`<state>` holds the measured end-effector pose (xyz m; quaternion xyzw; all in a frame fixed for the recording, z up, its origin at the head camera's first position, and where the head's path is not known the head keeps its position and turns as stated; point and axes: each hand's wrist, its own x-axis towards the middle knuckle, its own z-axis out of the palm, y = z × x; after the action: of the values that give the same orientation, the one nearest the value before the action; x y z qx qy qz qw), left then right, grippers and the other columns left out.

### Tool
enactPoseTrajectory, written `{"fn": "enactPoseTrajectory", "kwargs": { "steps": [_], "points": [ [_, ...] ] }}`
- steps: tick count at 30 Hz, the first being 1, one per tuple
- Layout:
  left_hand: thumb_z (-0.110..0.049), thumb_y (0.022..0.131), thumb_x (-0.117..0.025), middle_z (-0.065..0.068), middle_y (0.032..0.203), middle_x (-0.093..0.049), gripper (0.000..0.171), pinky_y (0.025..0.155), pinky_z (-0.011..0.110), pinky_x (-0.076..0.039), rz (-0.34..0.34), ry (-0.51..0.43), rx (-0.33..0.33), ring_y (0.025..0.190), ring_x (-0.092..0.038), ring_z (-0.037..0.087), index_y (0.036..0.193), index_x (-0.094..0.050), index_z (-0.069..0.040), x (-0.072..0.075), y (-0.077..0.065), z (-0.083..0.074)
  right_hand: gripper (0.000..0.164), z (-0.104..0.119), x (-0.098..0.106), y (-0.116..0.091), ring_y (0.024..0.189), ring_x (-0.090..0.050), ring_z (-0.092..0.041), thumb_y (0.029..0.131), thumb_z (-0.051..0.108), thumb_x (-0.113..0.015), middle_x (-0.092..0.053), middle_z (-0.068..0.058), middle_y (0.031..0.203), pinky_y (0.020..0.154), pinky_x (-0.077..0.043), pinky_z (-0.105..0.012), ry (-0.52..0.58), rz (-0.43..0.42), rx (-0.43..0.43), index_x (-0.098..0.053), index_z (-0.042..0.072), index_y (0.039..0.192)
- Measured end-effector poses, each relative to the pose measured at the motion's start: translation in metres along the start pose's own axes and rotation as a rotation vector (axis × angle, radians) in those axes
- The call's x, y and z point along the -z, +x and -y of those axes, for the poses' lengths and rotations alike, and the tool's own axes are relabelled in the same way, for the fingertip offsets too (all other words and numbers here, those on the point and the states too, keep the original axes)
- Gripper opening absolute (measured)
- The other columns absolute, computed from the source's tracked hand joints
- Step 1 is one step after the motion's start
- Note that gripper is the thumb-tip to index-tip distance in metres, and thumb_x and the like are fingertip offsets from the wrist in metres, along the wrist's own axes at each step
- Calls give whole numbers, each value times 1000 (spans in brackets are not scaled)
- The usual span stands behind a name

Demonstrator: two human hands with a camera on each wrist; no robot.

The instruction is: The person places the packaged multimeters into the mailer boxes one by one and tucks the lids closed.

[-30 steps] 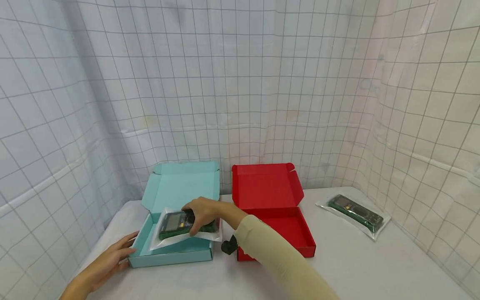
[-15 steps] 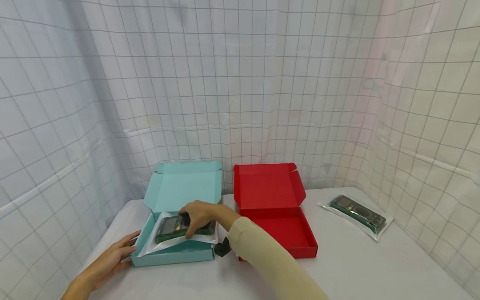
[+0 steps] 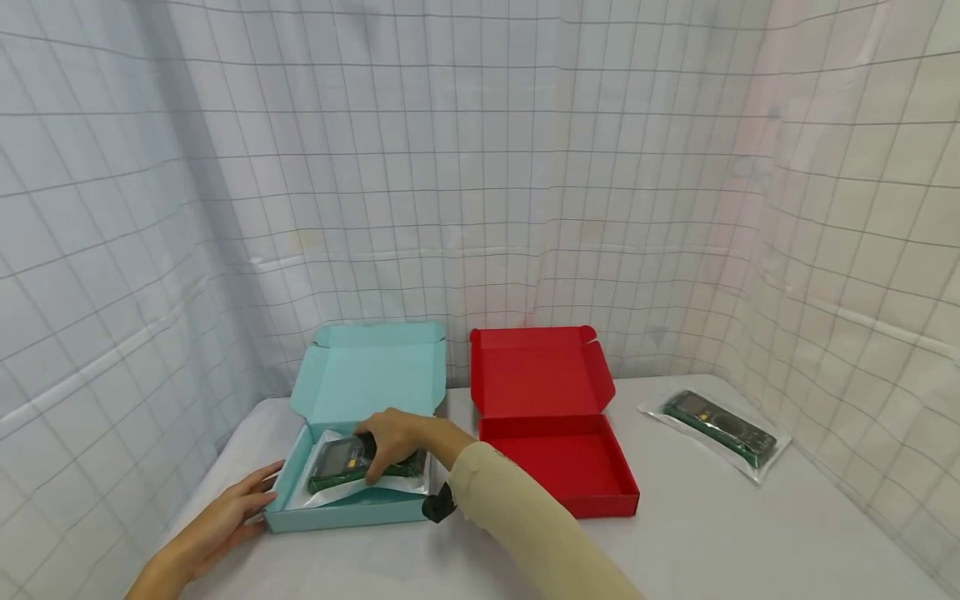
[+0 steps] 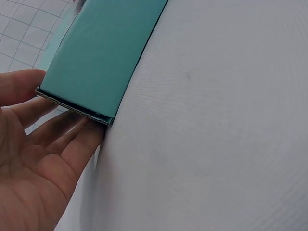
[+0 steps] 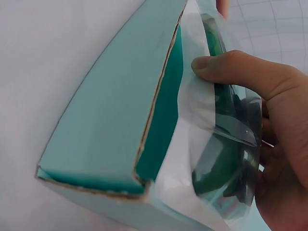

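A green-cased multimeter [image 3: 334,465] in a clear plastic bag lies tilted in the open light-blue cardboard box [image 3: 352,520]. My right hand [image 3: 397,437] grips it across its body, thumb on the near side. In the right wrist view the thumb [image 5: 226,67] presses the bag beside the box's near wall, and the other fingers are mostly hidden behind the multimeter. My left hand [image 3: 223,523] rests against the box's left side. The left wrist view has its fairly straight fingers [image 4: 82,144] along that side, with the thumb at the rim.
An open red cardboard box [image 3: 600,505] stands right of the blue one, its lid raised. Farther right on the white table lies another bagged multimeter [image 3: 720,427]. Grid-patterned white curtains [image 3: 510,192] enclose the back and sides.
My right hand has lowered the bagged multimeter farther into the blue box and slightly left. The left hand has stayed at the box's side.
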<state>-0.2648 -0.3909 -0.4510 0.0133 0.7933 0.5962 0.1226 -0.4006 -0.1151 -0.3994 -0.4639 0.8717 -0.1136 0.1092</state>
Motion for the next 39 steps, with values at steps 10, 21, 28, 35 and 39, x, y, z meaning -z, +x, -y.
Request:
{"fn": "enactPoseTrajectory", "kwargs": {
  "steps": [10, 21, 28, 35, 39],
  "points": [
    [-19, 111, -46, 36, 164, -7, 69, 107, 54, -46, 0, -17, -2, 146, -28, 46, 164, -7, 2, -2, -2, -1, 84, 3, -10, 7, 102, -54, -2, 83, 41, -87, -59, 11, 128, 80, -46, -18, 36, -21, 8, -50, 19, 154],
    [-20, 111, -46, 37, 164, -6, 69, 107, 54, -46, 6, -31, -13, 147, -25, 49, 163, -7, 2, -4, -4, 0, 85, -3, -27, 5, 115, -54, -4, 82, 44, -87, -58, 9, 137, 91, -46, -20, 35, -42, 23, -51, 18, 154],
    [-20, 111, -47, 36, 164, -6, 69, 107, 54, -45, 8, -24, -26, 146, -28, 46, 163, -7, 2, -3, -4, -1, 90, -5, -27, 1, 124, -53, -7, 81, 44, -89, -55, 6, 143, 97, -45, -22, 44, -25, 31, -47, 16, 156],
    [-19, 111, -46, 37, 164, -6, 69, 107, 55, -46, 2, -19, -17, 144, -31, 47, 163, -7, 3, -4, -5, -1, 95, -5, -32, -1, 139, -44, -8, 79, 48, -89, -48, 6, 153, 108, -39, -23, 46, -30, 12, -45, 16, 157],
    [-20, 111, -46, 39, 162, -10, 69, 106, 55, -46, 1, -9, -21, 143, -34, 47, 163, -7, 3, -2, -3, 1, 96, -7, -32, -2, 141, -41, -9, 80, 48, -89, -46, 5, 155, 110, -38, -24, 56, -40, 23, -43, 15, 158]
  ]
}}
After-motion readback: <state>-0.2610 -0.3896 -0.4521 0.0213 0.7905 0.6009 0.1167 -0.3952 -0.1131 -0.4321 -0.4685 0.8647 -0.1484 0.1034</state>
